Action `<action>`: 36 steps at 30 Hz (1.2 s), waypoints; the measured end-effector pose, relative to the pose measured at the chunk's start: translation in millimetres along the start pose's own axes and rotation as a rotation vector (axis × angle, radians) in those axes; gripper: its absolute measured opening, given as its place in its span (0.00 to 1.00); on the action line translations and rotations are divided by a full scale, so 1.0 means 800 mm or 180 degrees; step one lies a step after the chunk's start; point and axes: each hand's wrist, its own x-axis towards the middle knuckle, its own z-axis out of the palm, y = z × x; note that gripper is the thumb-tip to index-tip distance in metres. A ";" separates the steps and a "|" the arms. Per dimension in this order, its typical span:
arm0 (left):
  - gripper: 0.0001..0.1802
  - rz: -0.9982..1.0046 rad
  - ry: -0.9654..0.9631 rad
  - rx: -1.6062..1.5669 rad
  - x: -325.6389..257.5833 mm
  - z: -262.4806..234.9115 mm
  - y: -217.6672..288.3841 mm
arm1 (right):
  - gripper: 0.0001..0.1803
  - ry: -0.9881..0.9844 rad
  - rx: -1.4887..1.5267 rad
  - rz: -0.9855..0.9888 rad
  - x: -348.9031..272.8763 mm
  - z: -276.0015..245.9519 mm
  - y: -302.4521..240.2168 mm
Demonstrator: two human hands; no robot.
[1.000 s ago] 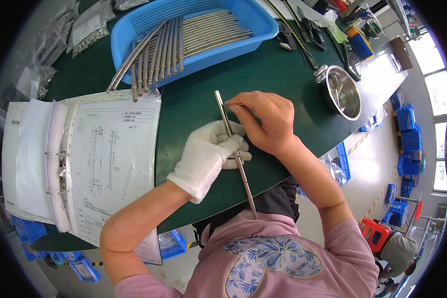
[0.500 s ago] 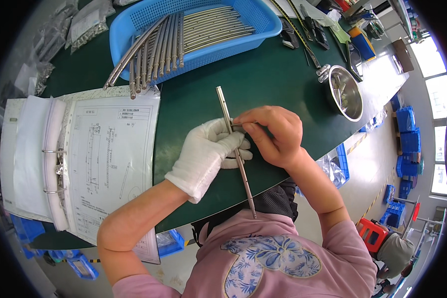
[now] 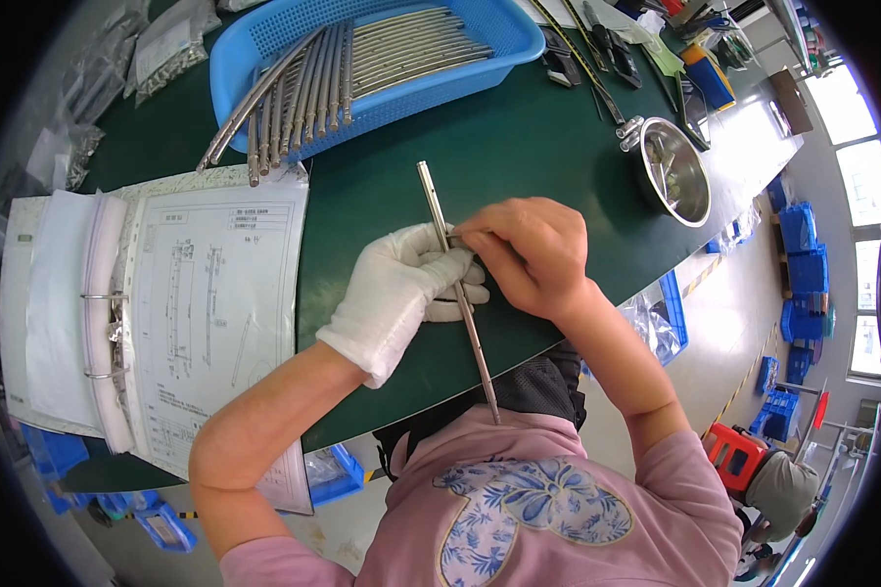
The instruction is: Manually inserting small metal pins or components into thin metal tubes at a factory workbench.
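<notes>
Right hand (image 3: pixel 531 256): bare, thumb and forefinger pinched together beside the metal rod (image 3: pixel 476 342); whatever they grip is too small to tell.
Left hand (image 3: pixel 392 293): gloved, fingers clamped round the rod, presumably to steady it.
Rod: slanting over the green table (image 3: pixel 382 186), near end at the pink shirt (image 3: pixel 529 440), perhaps braced; contact cannot be told.
Left: binder (image 3: pixel 215 293), spread flat, seemingly for consulting.
Far: blue basket (image 3: pixel 411 101), keeping more rods (image 3: pixel 411 59) together.
Right: steel bowl (image 3: pixel 698 201), apparently corralling small parts.
</notes>
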 end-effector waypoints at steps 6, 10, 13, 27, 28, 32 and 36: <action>0.09 0.0073 -0.0013 0.0047 -0.001 -0.005 0.003 | 0.05 0.0094 -0.0100 0.0108 -0.011 -0.021 -0.027; 0.09 0.0114 -0.0022 0.0117 -0.001 0.000 0.003 | 0.05 -0.0159 -0.0098 0.0356 -0.037 -0.022 -0.035; 0.08 0.0154 0.0028 0.0135 -0.003 0.000 0.003 | 0.05 -0.0212 0.0008 0.0342 -0.036 -0.019 -0.033; 0.08 0.0134 0.0077 0.0168 -0.004 0.000 0.003 | 0.05 -0.0271 -0.0419 0.0102 -0.032 -0.018 -0.039; 0.08 0.0152 0.0078 0.0157 -0.003 -0.001 0.003 | 0.06 -0.0349 -0.0365 0.0200 -0.032 -0.019 -0.036; 0.08 0.0146 0.0037 0.0166 -0.001 -0.002 0.000 | 0.06 -0.0233 -0.0385 0.0075 -0.034 -0.014 -0.043; 0.08 0.0198 0.0040 0.0229 -0.001 -0.004 0.001 | 0.06 -0.0304 -0.0214 0.0180 -0.040 -0.021 -0.050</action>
